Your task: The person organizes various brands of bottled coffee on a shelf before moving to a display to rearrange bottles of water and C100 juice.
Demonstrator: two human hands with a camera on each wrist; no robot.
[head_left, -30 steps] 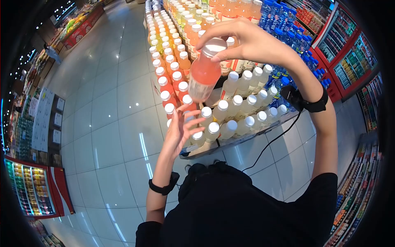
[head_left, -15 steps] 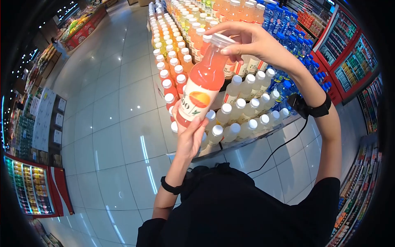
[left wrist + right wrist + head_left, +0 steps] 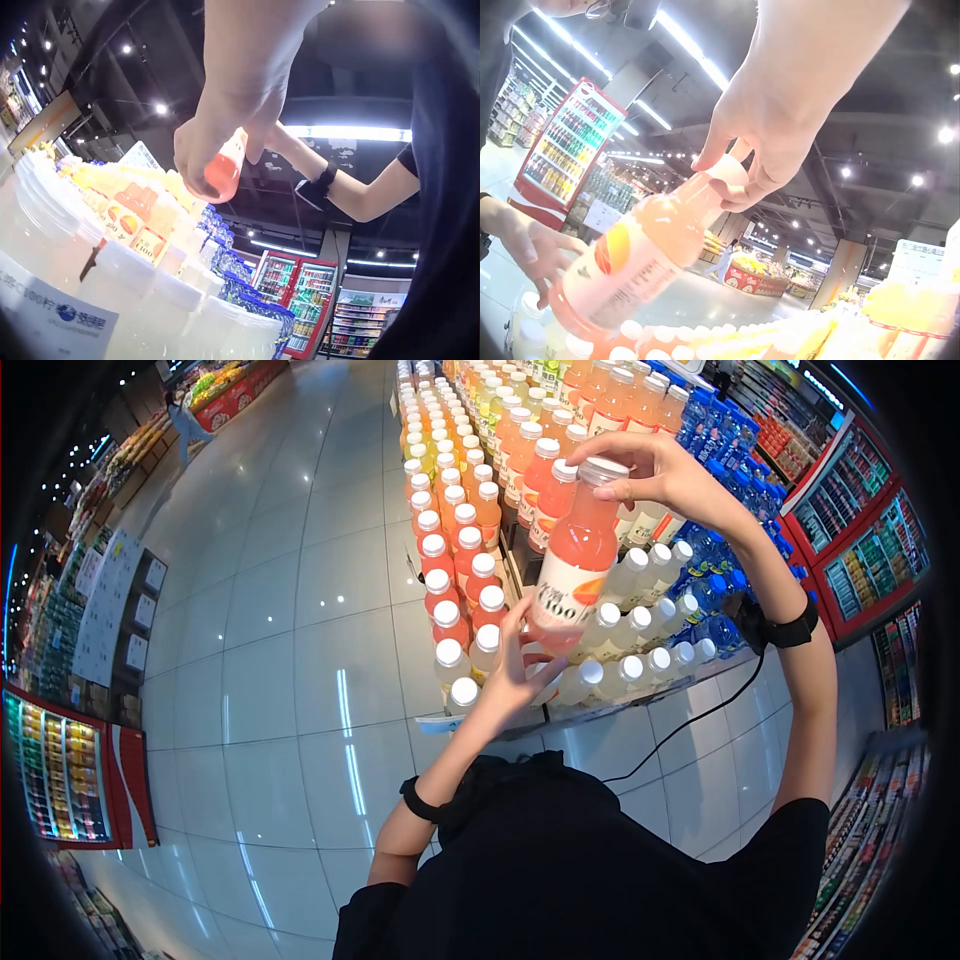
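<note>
In the head view my right hand (image 3: 660, 472) pinches a bottle of pink-red juice (image 3: 583, 545) by its white cap (image 3: 604, 468). The bottle tilts, its base toward my left hand (image 3: 512, 680). A cream label (image 3: 568, 592) with an orange fruit picture wraps its body. Left fingers and thumb curl about the bottle's lower end, which shows between them in the left wrist view. From the right wrist, the juice bottle (image 3: 637, 259) slants down to the left, with the left hand (image 3: 532, 247) at its base. Rows of white-capped juice bottles (image 3: 435, 550) stand below.
Pale bottles (image 3: 605, 635) fill the near edge of the display stand, and blue-capped water bottles (image 3: 715, 560) stand to the right. Red drink fridges (image 3: 840, 520) are beyond. Tiled floor (image 3: 280, 650) runs along the left, where a person (image 3: 183, 425) walks far off.
My left hand has come up to the base of the bottle. The bottle has shifted right in the head view, and its label has turned. The right hand keeps its grip on the cap.
</note>
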